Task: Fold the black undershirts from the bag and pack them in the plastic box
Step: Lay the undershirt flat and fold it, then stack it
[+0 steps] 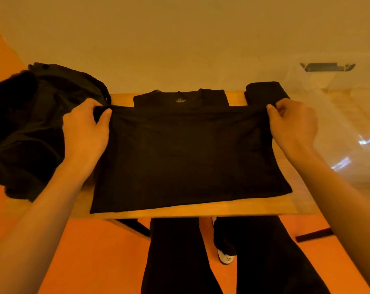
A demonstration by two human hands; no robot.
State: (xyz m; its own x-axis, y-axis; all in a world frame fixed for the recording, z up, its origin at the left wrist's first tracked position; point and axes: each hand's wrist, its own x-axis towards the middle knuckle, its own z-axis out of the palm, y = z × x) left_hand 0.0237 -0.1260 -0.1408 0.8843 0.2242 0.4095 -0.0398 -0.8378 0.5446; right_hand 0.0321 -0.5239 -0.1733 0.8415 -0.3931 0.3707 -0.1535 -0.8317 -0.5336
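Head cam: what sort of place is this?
Probably a plain indoor room, home or staged, not a workshop: a small wooden table by a bare pale wall, an orange floor, and a black undershirt being folded near a clear plastic box.

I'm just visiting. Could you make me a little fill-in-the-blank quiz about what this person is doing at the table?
1. The left hand and the right hand each pinch a corner of a ____ undershirt.
2. That undershirt lies on a ____ table.
3. The bag sits on the person's ____ side.
4. The clear plastic box stands on the person's ____ side.
Missing words: black; wooden; left; right.
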